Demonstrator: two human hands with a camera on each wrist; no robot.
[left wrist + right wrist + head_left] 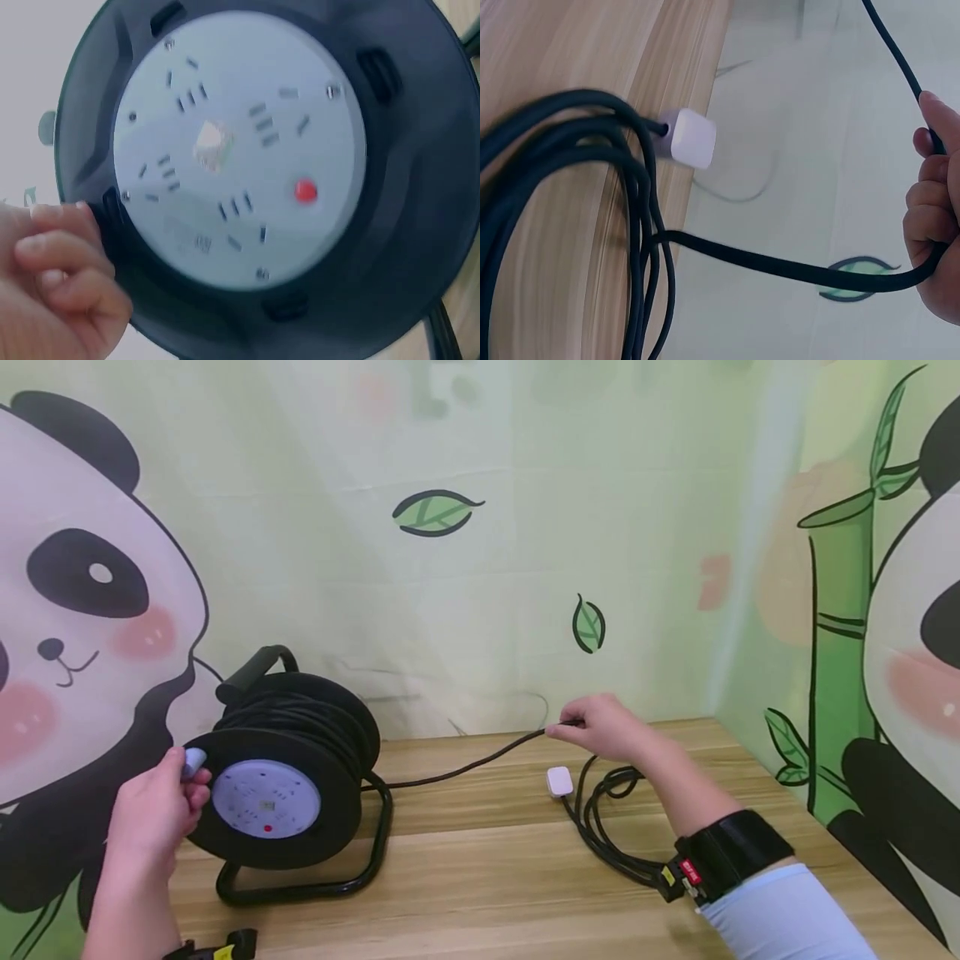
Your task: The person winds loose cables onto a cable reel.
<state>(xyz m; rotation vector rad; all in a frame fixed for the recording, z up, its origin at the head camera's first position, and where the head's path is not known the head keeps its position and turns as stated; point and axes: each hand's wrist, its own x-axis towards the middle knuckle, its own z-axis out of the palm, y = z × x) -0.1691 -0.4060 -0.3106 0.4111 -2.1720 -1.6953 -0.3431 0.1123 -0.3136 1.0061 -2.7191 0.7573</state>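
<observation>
A black cable reel (pixel 281 743) stands at the left of the table on a tubular frame. Its front has a pale round socket panel (pixel 240 150) with a red button (pixel 305 190). My left hand (pixel 153 814) grips the light blue crank knob (pixel 193 762) at the reel's left rim; in the left wrist view the knob is hidden. Raised at the right, my right hand (pixel 600 727) holds the black cable (pixel 465 770) in curled fingers. From there the cable slopes down to the reel. Below that hand, loose cable loops (pixel 592 835) lie beside a white plug (pixel 558 781).
Wood-grain table (pixel 465 868) spreads beneath everything. A printed cloth backdrop (pixel 480 610) with pandas and leaves rises behind and at the right. The reel's carrying handle (pixel 247 675) sticks up at its back, and its base bar (pixel 300 891) reaches forward.
</observation>
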